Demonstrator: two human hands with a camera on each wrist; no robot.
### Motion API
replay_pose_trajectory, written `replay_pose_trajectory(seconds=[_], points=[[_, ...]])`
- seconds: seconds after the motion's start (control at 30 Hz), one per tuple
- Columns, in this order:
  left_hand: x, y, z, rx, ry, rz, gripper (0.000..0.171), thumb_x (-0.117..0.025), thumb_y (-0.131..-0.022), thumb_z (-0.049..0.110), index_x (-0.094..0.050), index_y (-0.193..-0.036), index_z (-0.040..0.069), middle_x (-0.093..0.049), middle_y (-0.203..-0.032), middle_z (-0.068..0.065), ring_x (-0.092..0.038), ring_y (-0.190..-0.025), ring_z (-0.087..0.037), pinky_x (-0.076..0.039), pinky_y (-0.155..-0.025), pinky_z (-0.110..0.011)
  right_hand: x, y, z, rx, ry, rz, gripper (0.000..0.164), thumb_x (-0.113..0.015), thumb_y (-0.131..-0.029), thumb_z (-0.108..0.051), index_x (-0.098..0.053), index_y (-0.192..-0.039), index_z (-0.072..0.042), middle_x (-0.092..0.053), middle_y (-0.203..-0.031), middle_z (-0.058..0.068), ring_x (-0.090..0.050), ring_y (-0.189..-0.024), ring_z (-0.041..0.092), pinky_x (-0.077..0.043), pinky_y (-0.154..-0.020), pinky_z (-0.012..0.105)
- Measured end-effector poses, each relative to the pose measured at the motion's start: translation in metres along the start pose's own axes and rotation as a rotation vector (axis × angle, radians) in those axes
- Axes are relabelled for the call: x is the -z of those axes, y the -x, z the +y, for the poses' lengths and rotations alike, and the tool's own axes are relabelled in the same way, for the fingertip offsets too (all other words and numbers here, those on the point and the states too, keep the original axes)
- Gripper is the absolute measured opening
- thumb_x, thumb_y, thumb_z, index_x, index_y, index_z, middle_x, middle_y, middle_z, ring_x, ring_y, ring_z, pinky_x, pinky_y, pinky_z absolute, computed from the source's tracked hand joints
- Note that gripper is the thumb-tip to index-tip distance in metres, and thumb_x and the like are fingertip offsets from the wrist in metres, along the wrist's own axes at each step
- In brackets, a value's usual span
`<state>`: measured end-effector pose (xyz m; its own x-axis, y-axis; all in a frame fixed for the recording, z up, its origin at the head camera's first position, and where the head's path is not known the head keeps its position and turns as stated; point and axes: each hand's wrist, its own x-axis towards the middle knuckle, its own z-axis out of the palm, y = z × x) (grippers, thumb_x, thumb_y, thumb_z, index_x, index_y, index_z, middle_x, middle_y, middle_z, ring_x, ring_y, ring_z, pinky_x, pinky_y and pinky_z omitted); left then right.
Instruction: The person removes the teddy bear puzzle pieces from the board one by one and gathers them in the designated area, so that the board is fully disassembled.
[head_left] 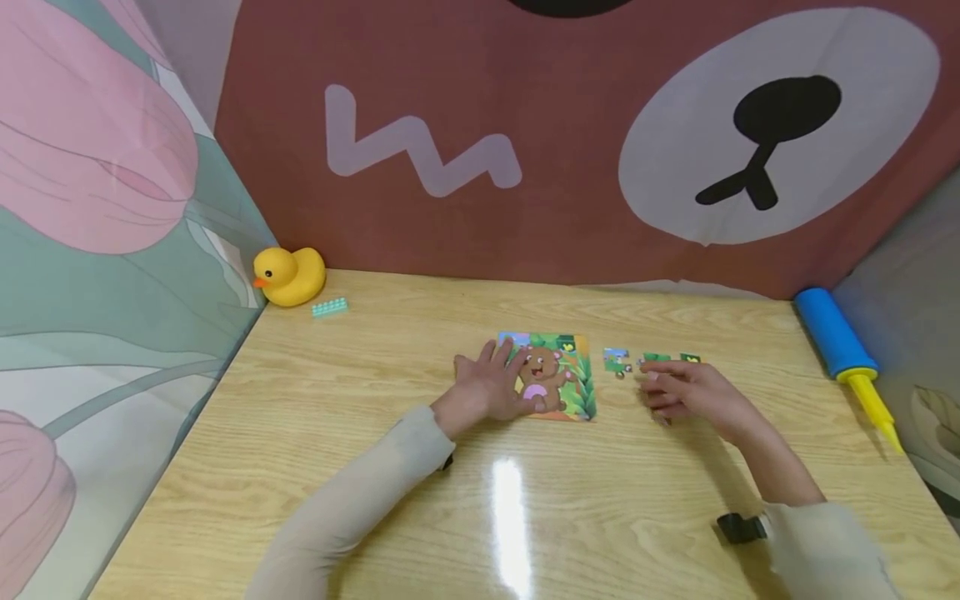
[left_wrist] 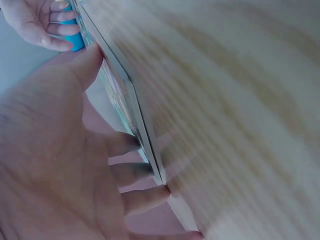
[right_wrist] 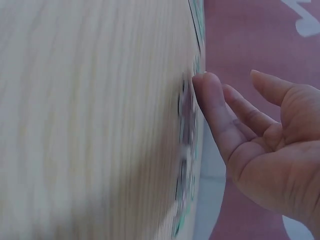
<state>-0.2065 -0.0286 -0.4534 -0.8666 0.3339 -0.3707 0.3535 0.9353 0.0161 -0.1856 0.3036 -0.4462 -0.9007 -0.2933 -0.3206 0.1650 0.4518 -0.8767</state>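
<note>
A square picture board (head_left: 545,377) with a brown bear on green leaves lies flat on the table. My left hand (head_left: 486,388) rests on its left side with the fingers spread. In the left wrist view, the thumb (left_wrist: 90,65) and fingertips touch the board's edge and face. Several loose jigsaw pieces (head_left: 617,361) lie in a row to the right of the board. Over them hovers my right hand (head_left: 701,395), its fingers loosely bent, hiding some pieces. Nothing shows between the fingers in the right wrist view, where the pieces (right_wrist: 185,125) lie beside the thumb and fingers.
A yellow rubber duck (head_left: 291,277) and a small teal toy brick (head_left: 330,307) sit at the table's back left corner. At the right edge lies a blue and yellow pump (head_left: 836,333). Printed cloth walls (head_left: 480,217) stand behind and on both sides.
</note>
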Motion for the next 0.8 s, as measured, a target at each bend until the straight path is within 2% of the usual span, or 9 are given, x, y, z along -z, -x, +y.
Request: replay_pose_trajectory(seconds=[0.27, 0.43, 0.53, 0.63, 0.8], points=[[-0.003, -0.002, -0.001, -0.039, 0.076, 0.07, 0.094, -0.049, -0.088, 0.08, -0.022, -0.163, 0.031, -0.015, -0.172, -0.002, -0.022, -0.157, -0.027, -0.044, -0.101, -0.06, -0.029, -0.022, -0.015, 0.011, -0.012, -0.016, 0.054, -0.05, -0.108, -0.028, -0.042, -0.15, 0.005, -0.057, -0.139, 0.032, -0.071, -0.11, 0.03, -0.061, -0.09, 0.036], [-0.003, -0.004, -0.005, -0.049, 0.1, 0.097, 0.095, -0.049, -0.087, 0.082, -0.021, -0.163, 0.034, -0.014, -0.172, -0.001, -0.026, -0.155, -0.025, -0.045, -0.101, -0.057, -0.047, -0.039, -0.029, 0.009, -0.004, -0.044, 0.051, -0.05, -0.108, -0.026, -0.045, -0.149, 0.004, -0.061, -0.135, 0.03, -0.071, -0.109, 0.031, -0.061, -0.09, 0.037], [0.0, -0.004, -0.013, -0.056, 0.131, 0.11, 0.095, -0.049, -0.086, 0.083, -0.02, -0.163, 0.036, -0.012, -0.173, 0.0, -0.024, -0.156, -0.027, -0.04, -0.109, -0.059, -0.057, -0.049, -0.037, 0.013, 0.021, -0.065, 0.053, -0.051, -0.108, -0.028, -0.045, -0.149, 0.004, -0.063, -0.133, 0.028, -0.071, -0.109, 0.03, -0.061, -0.09, 0.037], [0.003, -0.004, -0.022, -0.058, 0.133, 0.1, 0.094, -0.051, -0.086, 0.082, -0.017, -0.163, 0.038, -0.008, -0.173, 0.001, -0.016, -0.159, -0.03, -0.029, -0.119, -0.064, -0.066, -0.058, -0.044, 0.027, 0.035, -0.075, 0.054, -0.053, -0.107, -0.028, -0.046, -0.148, 0.006, -0.065, -0.131, 0.027, -0.071, -0.108, 0.03, -0.061, -0.089, 0.037], [0.004, -0.005, -0.035, -0.056, 0.11, 0.056, 0.094, -0.055, -0.087, 0.079, -0.014, -0.162, 0.041, -0.004, -0.173, 0.0, -0.009, -0.16, -0.032, -0.017, -0.123, -0.066, -0.081, -0.073, -0.056, 0.056, 0.038, -0.094, 0.05, -0.052, -0.107, -0.023, -0.047, -0.146, 0.008, -0.065, -0.13, 0.028, -0.07, -0.108, 0.033, -0.061, -0.09, 0.039]])
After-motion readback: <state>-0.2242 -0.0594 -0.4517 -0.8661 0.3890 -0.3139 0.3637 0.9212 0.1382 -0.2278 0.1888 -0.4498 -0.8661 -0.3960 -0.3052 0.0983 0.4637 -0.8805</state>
